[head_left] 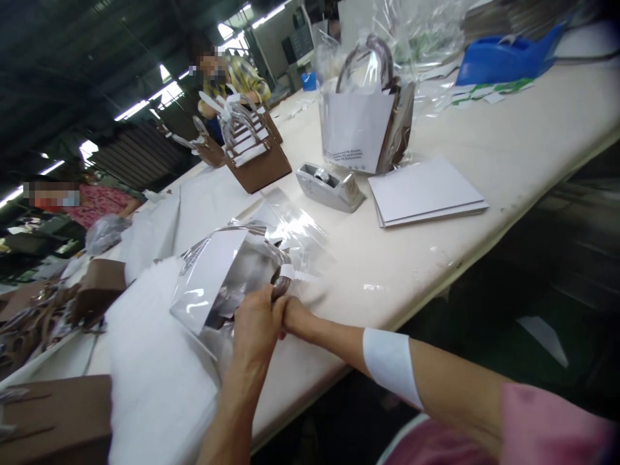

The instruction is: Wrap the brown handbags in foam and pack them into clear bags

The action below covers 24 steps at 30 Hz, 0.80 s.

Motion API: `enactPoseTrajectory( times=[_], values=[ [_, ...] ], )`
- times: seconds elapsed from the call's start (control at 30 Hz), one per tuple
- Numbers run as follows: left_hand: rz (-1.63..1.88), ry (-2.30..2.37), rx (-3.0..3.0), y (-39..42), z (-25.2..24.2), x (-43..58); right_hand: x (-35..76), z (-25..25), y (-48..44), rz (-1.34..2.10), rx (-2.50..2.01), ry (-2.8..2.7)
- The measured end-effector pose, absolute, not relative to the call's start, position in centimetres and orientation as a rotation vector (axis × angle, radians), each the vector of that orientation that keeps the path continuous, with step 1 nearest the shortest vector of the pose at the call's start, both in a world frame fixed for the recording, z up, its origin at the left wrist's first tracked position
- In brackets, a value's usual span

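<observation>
On a long pale worktable (508, 148) in a dim hall, the cellophane-wrapped bag (217, 278) lies on its side near the edge. The left hand (254, 329) is clenched round its handle end, seemingly to keep the film gathered. The right hand (294, 316) presses alongside, its fingers hidden, and a tape dispenser (329, 186) sits just beyond

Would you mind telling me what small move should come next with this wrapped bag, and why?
Probably pull a strip from the grey tape dispenser: the left hand and right hand meet at the handle end of the wrapped bag, where the film looks gathered but untaped.
</observation>
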<state>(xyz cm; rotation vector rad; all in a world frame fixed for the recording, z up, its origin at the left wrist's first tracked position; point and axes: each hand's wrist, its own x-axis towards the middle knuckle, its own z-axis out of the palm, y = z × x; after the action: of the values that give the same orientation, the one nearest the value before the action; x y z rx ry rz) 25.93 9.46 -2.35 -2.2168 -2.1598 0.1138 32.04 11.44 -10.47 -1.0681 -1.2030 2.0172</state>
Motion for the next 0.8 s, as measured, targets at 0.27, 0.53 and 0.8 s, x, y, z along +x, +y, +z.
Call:
enactPoseTrajectory(
  times=[0.27,0.53,0.8],
  values=[
    [-0.296,-1.965,-2.245,6.9,-4.0,27.3,42.0,-12.5,15.4,1.268,-1.037,-2.076],
    [-0.281,-1.596,-1.842,3.4,-0.6,26.4,42.8,-13.1,17.7,1.037,-0.819,-2.239],
    [0.138,-1.763,-1.702,5.5,6.3,22.7,42.5,-13.6,18.2,0.830,-0.612,-2.322]
  ],
)
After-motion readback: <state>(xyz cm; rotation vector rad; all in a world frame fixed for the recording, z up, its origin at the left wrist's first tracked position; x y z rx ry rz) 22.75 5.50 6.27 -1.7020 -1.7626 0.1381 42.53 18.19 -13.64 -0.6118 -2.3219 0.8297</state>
